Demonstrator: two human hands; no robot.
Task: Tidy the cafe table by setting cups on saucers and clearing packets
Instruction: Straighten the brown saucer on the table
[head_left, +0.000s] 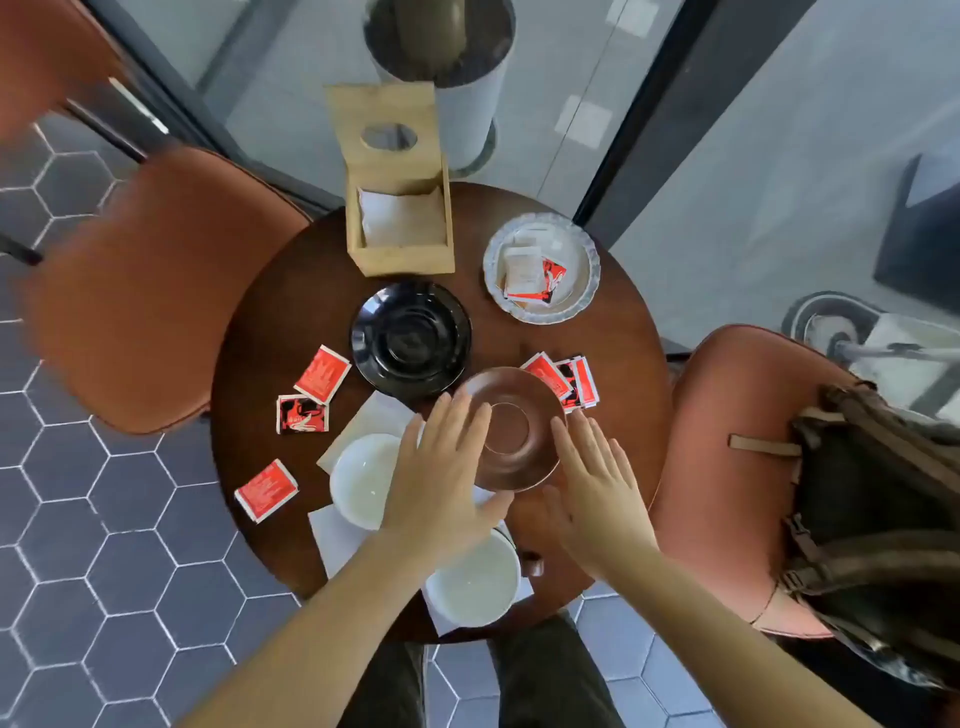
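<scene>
On the round wooden table (613, 332) a brown saucer (514, 426) lies in the middle, with a black saucer (410, 338) just behind it. My left hand (441, 478) hovers flat at the brown saucer's left edge, fingers spread. My right hand (592, 483) is flat at its right edge, also holding nothing. Two white cups stand near me: one (358, 478) left of my left hand, one (478, 582) partly under my left wrist. Red packets lie loose at the left (322, 374) (302, 413) (266, 489) and beside the brown saucer (571, 382).
A white plate (576, 249) at the back right holds several packets. A wooden napkin box (400, 208) stands at the back. White napkins (337, 540) lie under the cups. Orange chairs flank the table, left (156, 291) and right (727, 467), the right one carrying a dark backpack (872, 519).
</scene>
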